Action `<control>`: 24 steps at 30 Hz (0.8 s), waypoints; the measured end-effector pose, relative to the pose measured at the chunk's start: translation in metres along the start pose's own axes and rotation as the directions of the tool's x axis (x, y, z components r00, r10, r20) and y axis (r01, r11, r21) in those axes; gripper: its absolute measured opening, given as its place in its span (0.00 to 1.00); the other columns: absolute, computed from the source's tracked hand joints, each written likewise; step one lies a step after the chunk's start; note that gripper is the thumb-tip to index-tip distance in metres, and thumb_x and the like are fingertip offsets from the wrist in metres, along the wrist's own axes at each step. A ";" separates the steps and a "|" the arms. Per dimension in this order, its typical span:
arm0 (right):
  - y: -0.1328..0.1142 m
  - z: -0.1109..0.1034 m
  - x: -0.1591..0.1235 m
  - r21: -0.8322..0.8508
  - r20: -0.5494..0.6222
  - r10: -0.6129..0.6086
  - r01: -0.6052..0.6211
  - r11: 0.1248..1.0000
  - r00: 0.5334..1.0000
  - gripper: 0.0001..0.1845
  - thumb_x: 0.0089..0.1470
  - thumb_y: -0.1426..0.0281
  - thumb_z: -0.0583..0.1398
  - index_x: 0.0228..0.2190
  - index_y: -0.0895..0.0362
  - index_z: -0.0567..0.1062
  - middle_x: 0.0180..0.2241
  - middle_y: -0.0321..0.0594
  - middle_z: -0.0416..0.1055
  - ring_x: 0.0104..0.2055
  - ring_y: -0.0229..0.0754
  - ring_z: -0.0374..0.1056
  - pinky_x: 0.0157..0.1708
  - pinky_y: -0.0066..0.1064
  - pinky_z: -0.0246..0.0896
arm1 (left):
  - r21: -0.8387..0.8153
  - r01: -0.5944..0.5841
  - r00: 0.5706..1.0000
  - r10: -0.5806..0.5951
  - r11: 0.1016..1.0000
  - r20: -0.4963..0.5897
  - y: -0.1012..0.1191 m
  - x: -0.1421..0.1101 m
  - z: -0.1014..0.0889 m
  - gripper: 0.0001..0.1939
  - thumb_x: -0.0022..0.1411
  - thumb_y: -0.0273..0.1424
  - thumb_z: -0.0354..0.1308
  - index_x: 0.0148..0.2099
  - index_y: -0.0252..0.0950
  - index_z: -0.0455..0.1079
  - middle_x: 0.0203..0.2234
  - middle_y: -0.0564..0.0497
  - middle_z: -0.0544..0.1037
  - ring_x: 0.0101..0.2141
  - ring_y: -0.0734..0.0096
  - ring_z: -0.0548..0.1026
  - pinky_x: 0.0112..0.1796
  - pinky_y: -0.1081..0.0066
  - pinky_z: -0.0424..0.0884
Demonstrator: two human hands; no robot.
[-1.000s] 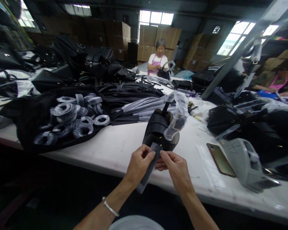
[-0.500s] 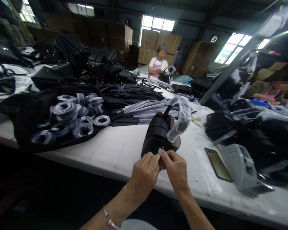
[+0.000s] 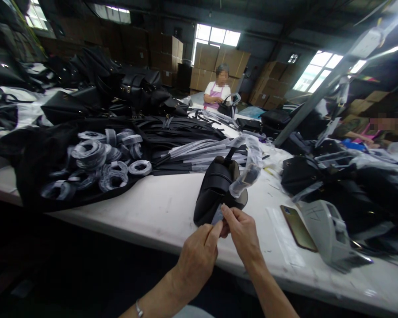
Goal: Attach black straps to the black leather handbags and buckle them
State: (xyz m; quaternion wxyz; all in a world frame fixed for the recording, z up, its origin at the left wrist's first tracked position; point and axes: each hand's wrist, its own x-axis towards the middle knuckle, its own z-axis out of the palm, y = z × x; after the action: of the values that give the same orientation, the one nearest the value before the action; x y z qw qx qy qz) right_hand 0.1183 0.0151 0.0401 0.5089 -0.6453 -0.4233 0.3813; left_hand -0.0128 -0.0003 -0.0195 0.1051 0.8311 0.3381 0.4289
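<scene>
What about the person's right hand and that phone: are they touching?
Apart: the head view shows white tabletop between the right hand and the phone.

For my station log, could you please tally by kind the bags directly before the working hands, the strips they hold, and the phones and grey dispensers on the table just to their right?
Black bag: 1
Grey strip: 1
Phone: 1
Grey dispenser: 1
Total: 4

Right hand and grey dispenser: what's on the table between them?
Between the right hand and grey dispenser, the head view shows a clear plastic strip, then a phone.
</scene>
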 end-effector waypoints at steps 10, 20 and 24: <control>0.003 -0.004 0.001 0.015 0.041 0.031 -0.032 0.999 0.999 0.26 0.52 0.48 0.59 0.18 0.57 0.68 0.15 0.34 0.68 0.14 0.34 0.62 0.14 0.23 0.55 | -0.277 0.239 0.968 -0.250 0.931 -0.005 -0.019 -0.033 -0.046 0.08 0.66 0.27 0.49 0.32 0.38 0.63 0.20 0.56 0.68 0.21 0.76 0.67 0.26 0.76 0.64; 0.000 -0.008 0.005 -0.546 0.065 -0.327 0.308 0.779 0.943 0.22 0.61 0.58 0.51 0.18 0.54 0.65 0.15 0.32 0.61 0.19 0.36 0.57 0.23 0.28 0.48 | -0.692 0.719 0.605 -0.543 0.059 0.582 0.004 0.052 0.003 0.21 0.59 0.49 0.55 0.31 0.35 0.62 0.16 0.58 0.68 0.13 0.80 0.64 0.16 0.80 0.61; -0.001 -0.035 0.003 -0.333 0.089 -0.195 0.214 0.919 0.977 0.21 0.61 0.56 0.51 0.24 0.54 0.70 0.18 0.31 0.63 0.19 0.35 0.60 0.21 0.26 0.52 | -0.652 0.750 0.565 -0.624 0.115 0.540 0.004 0.048 0.006 0.21 0.57 0.49 0.56 0.32 0.34 0.65 0.13 0.61 0.64 0.10 0.85 0.57 0.11 0.83 0.50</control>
State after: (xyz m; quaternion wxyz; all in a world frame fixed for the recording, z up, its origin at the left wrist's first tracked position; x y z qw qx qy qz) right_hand 0.1514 0.0061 0.0480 0.4152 -0.6654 -0.5612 0.2644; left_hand 0.0128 0.0290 0.0099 0.6964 0.4397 0.4230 0.3778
